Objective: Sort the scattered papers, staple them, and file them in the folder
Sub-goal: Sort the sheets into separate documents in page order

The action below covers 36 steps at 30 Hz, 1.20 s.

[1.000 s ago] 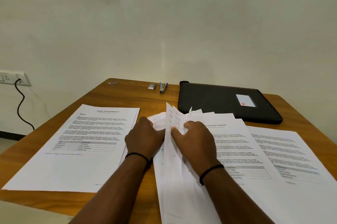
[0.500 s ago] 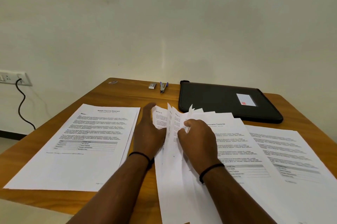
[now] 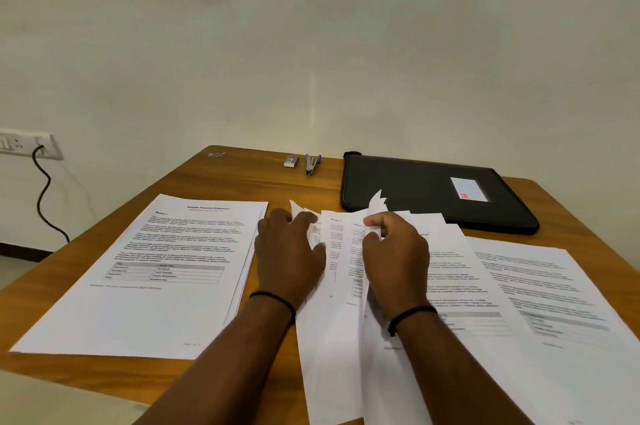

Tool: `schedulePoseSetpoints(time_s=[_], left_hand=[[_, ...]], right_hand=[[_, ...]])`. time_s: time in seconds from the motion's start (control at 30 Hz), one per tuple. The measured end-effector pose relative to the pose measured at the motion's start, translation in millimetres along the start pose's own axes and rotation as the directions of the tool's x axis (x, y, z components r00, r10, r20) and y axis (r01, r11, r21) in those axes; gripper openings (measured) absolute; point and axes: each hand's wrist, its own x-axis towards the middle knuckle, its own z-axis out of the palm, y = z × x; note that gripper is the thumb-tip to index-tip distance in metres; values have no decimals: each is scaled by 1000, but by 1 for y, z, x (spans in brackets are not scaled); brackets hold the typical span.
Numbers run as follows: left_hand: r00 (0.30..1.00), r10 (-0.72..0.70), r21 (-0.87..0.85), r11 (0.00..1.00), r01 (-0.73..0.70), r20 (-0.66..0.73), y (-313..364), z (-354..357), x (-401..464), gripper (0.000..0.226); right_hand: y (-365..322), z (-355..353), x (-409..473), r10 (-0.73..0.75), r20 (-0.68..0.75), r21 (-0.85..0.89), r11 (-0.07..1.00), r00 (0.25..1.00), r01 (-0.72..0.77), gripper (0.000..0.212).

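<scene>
Fanning thin white printed sheets, the right hand (image 3: 394,258) pinches raised page corners of the middle stack (image 3: 343,320) on the smooth wooden table (image 3: 242,179). The left hand (image 3: 289,255) lies loose-fingered on that stack's left side, grasping nothing. A matte black rectangular folder (image 3: 415,189) lies closed behind, a small metal stapler (image 3: 311,165) just left of it.

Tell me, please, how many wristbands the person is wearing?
2: one black wristband on the left wrist, one black wristband on the right wrist, both above the papers.
</scene>
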Motion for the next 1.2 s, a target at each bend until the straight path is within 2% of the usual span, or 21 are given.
schedulePoseSetpoints(time_s=[0.07,0.17,0.2,0.23,0.33,0.4,0.47,0.53,0.6,0.7,0.83,0.9,0.93,1.03,1.07,1.13,1.17,1.2], left_hand=[[993,60,23,998,-58,-104,1,2,-2,37],[934,216,-113,960,-256,-286,3,8,-2,33],[940,217,-212,938,-276,-262,5,7,-3,39],[968,195,-331,913,-239,-161,9,6,-5,49],[978,136,-544,839,-29,156,17,3,-6,71],[955,127,-608,792,64,266,22,0,-5,65],[931,131,-681,717,149,342,24,-5,-6,40],[916,109,-733,640,232,385,24,-9,-7,16],[917,76,-734,626,263,392,23,-9,-7,19],[928,25,-686,681,256,371,19,-9,-7,23],[931,-22,-680,677,282,364,18,-4,-6,23],[939,24,-719,649,246,343,21,-5,-9,24],[937,81,-753,620,220,341,24,-7,-10,24],[855,273,-812,527,251,441,30,-10,-16,28],[826,297,-808,516,285,480,29,-6,-15,28],[832,242,-782,538,313,500,25,1,-13,28],[873,166,-734,625,265,458,22,6,-9,25],[923,103,-612,775,159,371,18,11,-4,21]], right_hand=[[-2,-4,1,5,-3,52,999,1000,-5,20],[-3,-7,2,9,11,142,990,1000,-10,24],[-4,-7,1,6,15,163,987,1000,-8,26],[-3,-7,1,2,17,182,983,1000,-5,30],[-3,-7,0,7,7,246,969,1000,-8,33],[-6,-7,1,22,12,301,953,1000,-25,30],[-7,-7,2,24,23,333,942,999,-30,27],[-6,-6,2,28,28,326,945,999,-36,24],[-4,-7,1,26,22,294,955,999,-32,19],[-2,-5,-2,-25,-21,200,979,999,29,17],[1,-4,-1,-63,-93,107,992,994,73,13],[1,-4,0,-78,-109,55,995,991,84,11],[0,-4,0,-87,-93,37,995,992,91,16],[-3,-5,1,-46,-42,-32,999,998,44,46],[-1,-6,3,-14,-37,-66,998,999,12,44],[5,-11,9,25,-56,-82,996,998,-29,21],[7,-14,11,32,-76,-75,997,997,-37,22],[9,-17,13,50,-91,-69,996,995,-56,28]])
